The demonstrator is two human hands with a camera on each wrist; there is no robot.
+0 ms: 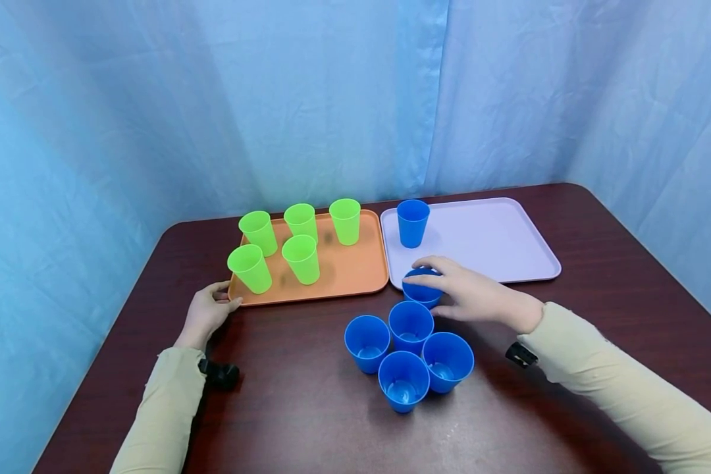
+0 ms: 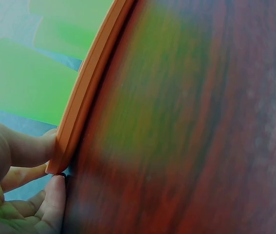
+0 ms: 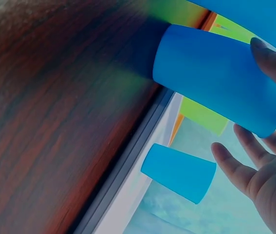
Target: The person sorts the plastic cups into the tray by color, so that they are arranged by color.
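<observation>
A dark wood table fills the frame. At centre sit an orange tray with green cups and a lilac tray. The right hand seemingly grips a blue cup at centre; the left hand pinches the orange tray's corner.

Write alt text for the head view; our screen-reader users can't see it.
A person's right hand grips a blue cup at the lilac tray edge, four blue cups nearer. The left hand holds the orange tray of five green cups.
</observation>
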